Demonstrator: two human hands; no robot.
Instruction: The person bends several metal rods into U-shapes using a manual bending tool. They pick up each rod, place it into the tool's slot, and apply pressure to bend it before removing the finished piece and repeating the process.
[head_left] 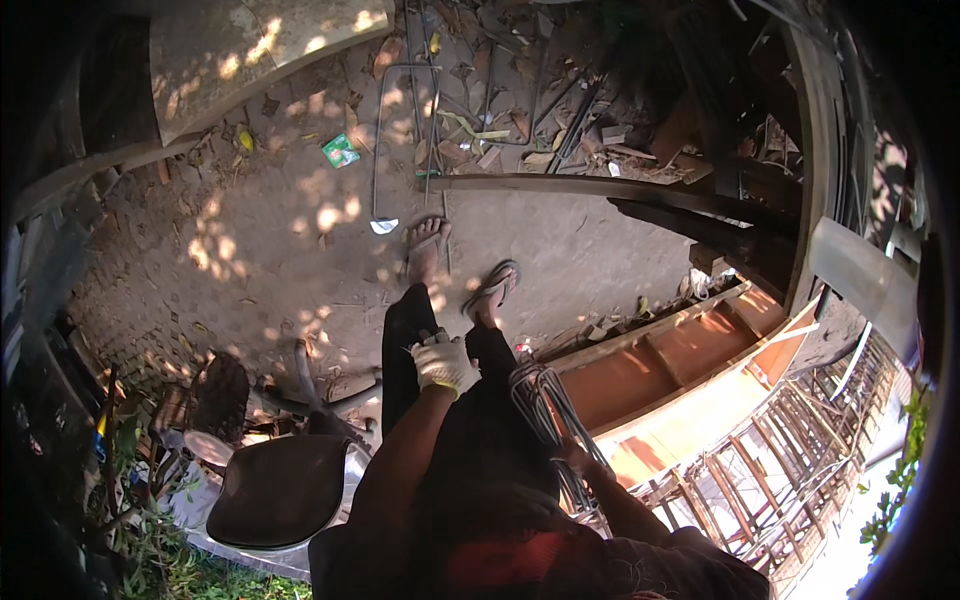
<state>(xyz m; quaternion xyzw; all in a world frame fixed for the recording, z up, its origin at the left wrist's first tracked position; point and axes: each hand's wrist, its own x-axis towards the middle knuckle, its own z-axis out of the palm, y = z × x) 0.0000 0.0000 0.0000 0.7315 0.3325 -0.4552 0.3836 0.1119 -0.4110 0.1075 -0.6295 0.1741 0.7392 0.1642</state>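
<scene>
My left hand (447,364), in a pale knitted work glove, is in front of my dark trousers. Its fingers are curled in, and nothing shows sticking out of them. Beside my right leg hangs a bundle of bent metal rods (540,392), shaped into long narrow loops. My right hand (572,456) is closed around this bundle at its side, and part of the hand is in shadow. On the ground ahead of my feet lies another bent metal rod (378,150), a thin open rectangle.
A long orange-brown wooden frame (625,385) lies to my right, beside a slatted rack (740,470). A chair with a dark seat (278,490) is at lower left. Wooden beams (620,187), scraps and leaves cover the far ground. A pale board (240,60) is at far left.
</scene>
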